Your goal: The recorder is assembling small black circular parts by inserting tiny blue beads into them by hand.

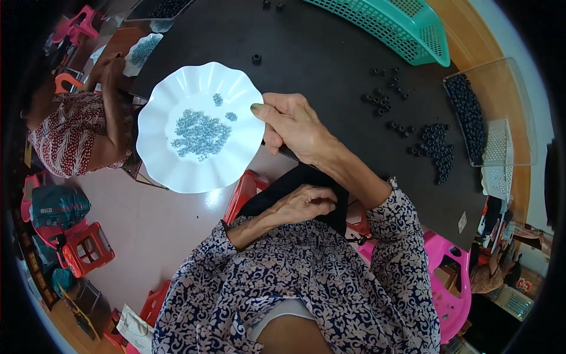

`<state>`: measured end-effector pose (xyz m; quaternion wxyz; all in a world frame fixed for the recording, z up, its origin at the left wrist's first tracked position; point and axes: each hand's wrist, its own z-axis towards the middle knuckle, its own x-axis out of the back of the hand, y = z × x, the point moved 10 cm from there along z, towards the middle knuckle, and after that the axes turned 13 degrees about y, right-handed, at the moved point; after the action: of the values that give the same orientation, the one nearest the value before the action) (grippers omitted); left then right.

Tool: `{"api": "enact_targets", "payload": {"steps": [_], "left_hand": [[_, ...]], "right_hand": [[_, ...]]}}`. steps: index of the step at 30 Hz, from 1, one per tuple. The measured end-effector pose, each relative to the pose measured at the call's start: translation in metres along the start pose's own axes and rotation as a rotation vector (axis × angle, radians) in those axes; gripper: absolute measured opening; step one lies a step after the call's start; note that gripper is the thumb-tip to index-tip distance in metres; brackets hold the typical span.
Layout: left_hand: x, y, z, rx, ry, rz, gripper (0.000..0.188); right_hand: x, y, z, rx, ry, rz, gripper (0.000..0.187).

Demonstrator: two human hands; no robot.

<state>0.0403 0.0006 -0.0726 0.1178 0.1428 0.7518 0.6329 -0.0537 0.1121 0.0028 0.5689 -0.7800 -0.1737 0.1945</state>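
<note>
My right hand grips a white plate with a wavy rim, thumb on top at its right edge and fingers underneath. The plate is held out in front of me, by the near edge of the dark table. On it lies a loose heap of small, clear bluish pieces, with two little clumps apart from the heap. My left hand rests low, close to my lap, with its fingers curled in. Whether anything is inside those fingers is hidden.
Several small black ring-shaped parts are scattered on the dark table. A clear tray of black parts and a green basket stand beyond. Another person sits left, near a white dish. A red stool stands on the floor.
</note>
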Motion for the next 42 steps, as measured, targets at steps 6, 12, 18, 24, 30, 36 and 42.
{"api": "enact_targets", "payload": {"steps": [6,12,18,24,30,36,42], "left_hand": [[0.0,0.001,-0.001,-0.009,0.0,0.014,0.024],[-0.004,0.002,0.001,-0.086,0.013,-0.012,0.023],[-0.001,0.01,0.001,-0.084,0.035,-0.013,0.023],[-0.005,0.007,-0.003,-0.029,-0.013,-0.003,0.023],[-0.008,0.004,-0.011,-0.027,-0.03,0.0,0.023],[-0.014,0.007,-0.008,-0.049,-0.029,0.0,0.022],[-0.011,0.014,-0.005,-0.063,0.016,-0.023,0.02]], "right_hand": [[0.006,0.0,0.001,-0.029,0.013,0.072,0.025],[0.03,0.001,0.012,-0.079,0.1,0.102,0.022],[0.069,-0.003,0.017,-0.065,0.276,0.117,0.018],[0.113,-0.002,-0.003,0.001,0.398,0.137,0.017],[0.15,-0.002,-0.028,0.048,0.588,0.211,0.013],[0.143,-0.004,-0.031,0.075,0.52,0.116,0.013],[0.097,-0.003,-0.008,0.018,0.347,0.112,0.02]]}}
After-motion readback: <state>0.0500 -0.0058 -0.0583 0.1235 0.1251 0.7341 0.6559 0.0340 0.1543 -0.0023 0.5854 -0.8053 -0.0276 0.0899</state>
